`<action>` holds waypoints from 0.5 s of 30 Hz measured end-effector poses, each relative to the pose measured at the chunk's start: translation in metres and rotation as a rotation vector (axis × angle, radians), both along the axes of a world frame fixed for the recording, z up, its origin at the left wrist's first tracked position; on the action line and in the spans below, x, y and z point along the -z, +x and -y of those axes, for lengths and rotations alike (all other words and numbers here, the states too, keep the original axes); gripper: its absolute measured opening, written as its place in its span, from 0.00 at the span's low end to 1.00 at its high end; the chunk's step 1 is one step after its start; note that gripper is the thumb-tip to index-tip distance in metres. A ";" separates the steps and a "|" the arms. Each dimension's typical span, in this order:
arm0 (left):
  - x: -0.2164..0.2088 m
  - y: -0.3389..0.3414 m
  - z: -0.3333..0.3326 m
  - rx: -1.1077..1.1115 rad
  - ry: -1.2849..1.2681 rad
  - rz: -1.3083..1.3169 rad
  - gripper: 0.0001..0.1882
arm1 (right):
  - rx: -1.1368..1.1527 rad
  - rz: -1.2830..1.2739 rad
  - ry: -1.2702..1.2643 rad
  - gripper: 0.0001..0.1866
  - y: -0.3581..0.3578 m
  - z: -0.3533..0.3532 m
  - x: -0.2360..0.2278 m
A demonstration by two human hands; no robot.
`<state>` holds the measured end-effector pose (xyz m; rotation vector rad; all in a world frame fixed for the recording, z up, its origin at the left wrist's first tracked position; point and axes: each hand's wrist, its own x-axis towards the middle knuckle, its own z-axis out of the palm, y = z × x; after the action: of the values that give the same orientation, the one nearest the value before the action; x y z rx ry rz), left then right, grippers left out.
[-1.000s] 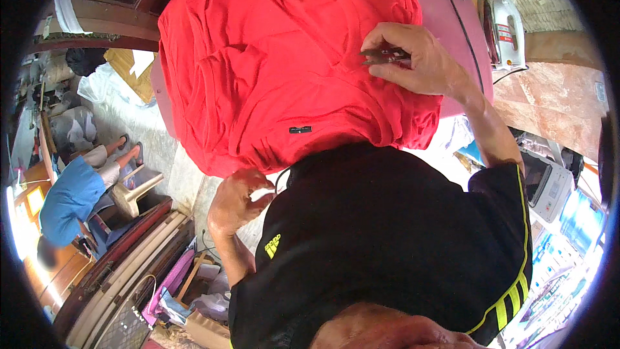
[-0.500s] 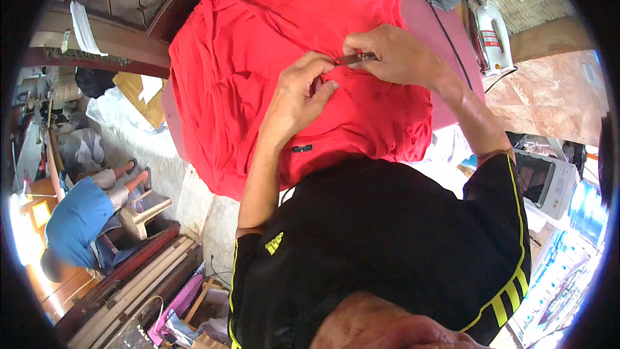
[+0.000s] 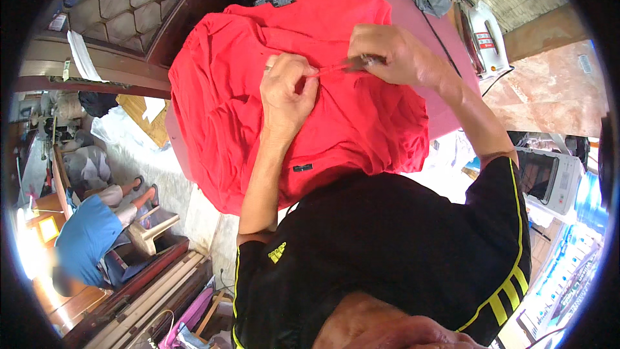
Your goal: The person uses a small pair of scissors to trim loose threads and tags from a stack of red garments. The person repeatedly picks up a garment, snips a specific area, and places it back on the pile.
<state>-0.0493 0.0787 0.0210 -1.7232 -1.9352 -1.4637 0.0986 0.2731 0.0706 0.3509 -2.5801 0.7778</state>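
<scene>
A large red garment (image 3: 226,103) lies bunched over a pink padded board in front of me. My left hand (image 3: 288,94) is closed in a pinch on a thin red strip, a raised bit of fabric or thread. That strip runs taut to the right, just above the garment. In my right hand (image 3: 392,55) are small dark metal snips (image 3: 355,63), their tips pointing left and meeting the strip. Motion blur hides whether the blades are parted. Dark labels (image 3: 283,0) show at the garment's far edge, and a small black tag (image 3: 302,168) at its near side.
The pink board (image 3: 420,32) shows along the right, crossed by a black cord. At the far right stand a white iron (image 3: 487,35) and a crumpled grey cloth (image 3: 431,0). A person in blue (image 3: 90,239) sits at lower left, near a wooden stool (image 3: 152,232).
My left hand has moved left, away from the snips, drawing the red strip out between both hands. My right hand stays near its place, the snips blurred by motion.
</scene>
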 end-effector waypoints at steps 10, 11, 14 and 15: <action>0.005 0.027 0.015 -0.142 -0.043 -0.207 0.11 | 0.086 0.065 -0.008 0.18 0.029 0.020 0.017; 0.008 0.028 0.013 -0.141 -0.036 -0.205 0.11 | 0.085 0.076 -0.051 0.18 0.029 0.020 0.017; 0.011 0.029 0.011 -0.133 -0.034 -0.150 0.13 | 0.085 0.093 -0.155 0.18 0.028 0.019 0.018; 0.010 0.029 0.010 -0.134 -0.042 -0.130 0.13 | 0.086 0.096 -0.184 0.18 0.027 0.019 0.018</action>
<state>-0.0200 0.0690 0.0106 -1.6262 -1.9842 -1.2428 0.1258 0.2545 0.0531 0.1488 -2.5653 1.0137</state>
